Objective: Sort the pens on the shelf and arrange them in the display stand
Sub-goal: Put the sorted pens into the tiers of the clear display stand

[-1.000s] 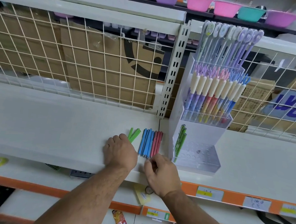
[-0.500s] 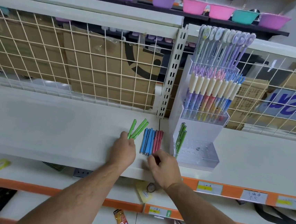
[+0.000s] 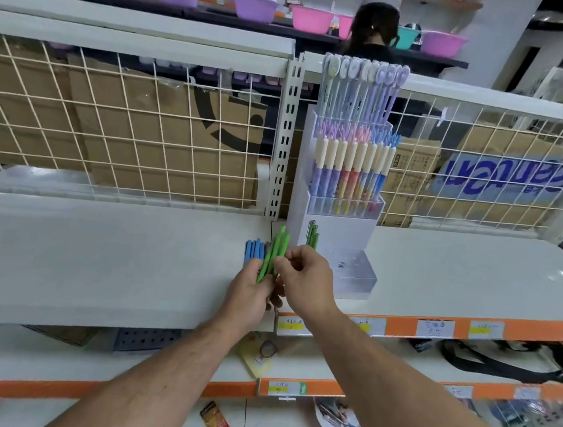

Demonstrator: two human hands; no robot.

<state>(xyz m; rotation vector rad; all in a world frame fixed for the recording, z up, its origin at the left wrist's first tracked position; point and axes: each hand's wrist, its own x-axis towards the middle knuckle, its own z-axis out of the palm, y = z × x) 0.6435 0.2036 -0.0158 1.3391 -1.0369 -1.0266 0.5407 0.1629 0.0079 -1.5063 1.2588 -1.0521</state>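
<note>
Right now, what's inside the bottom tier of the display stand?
A few green pens stand at its left end; the holes to their right in the display stand look empty. The right hand covers the pens' lower parts and the tier's front-left corner.

Head camera looks forward and down, close over the shelf [image 3: 96, 264]

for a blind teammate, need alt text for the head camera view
The left hand grips a bunch of green pens over a white shelf while the right hand pinches them. Blue pens lie on the shelf behind, near a display stand.
</note>
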